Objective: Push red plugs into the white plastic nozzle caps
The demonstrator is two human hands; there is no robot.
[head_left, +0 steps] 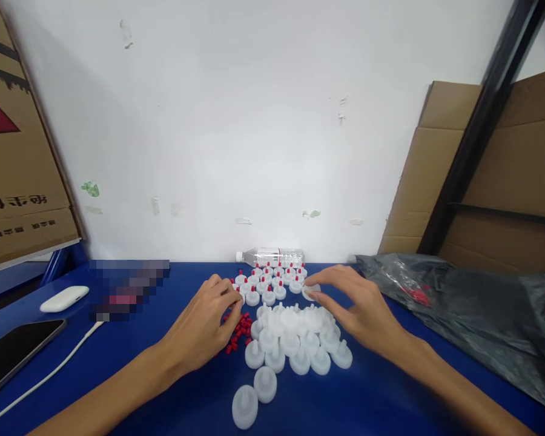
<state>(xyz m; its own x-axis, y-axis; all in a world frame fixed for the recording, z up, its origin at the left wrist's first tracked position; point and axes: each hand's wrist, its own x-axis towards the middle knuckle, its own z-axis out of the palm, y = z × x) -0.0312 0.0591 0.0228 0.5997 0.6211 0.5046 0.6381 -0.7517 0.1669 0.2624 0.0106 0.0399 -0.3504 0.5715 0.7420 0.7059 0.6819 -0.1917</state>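
A heap of white nozzle caps [290, 342] lies on the blue table, with several more caps standing singly around it. My right hand [361, 306] has its thumb and fingers around one white cap [311, 292] behind the heap. Beside the small pile of red tips [240, 332], my left hand [209, 318] is closed, its fingertips curled together. Whatever they pinch is hidden. Several caps with red tips fitted [268, 295] stand upright in rows at the back, and one of these is partly covered by my left fingers.
A clear plastic bottle [275, 257] lies against the wall behind the rows. Grey plastic bags [472, 315] cover the right side. At the left are a phone [20, 354], a white case [64, 298] and a white cable [54, 375]. Cardboard [22, 151] stands at the far left.
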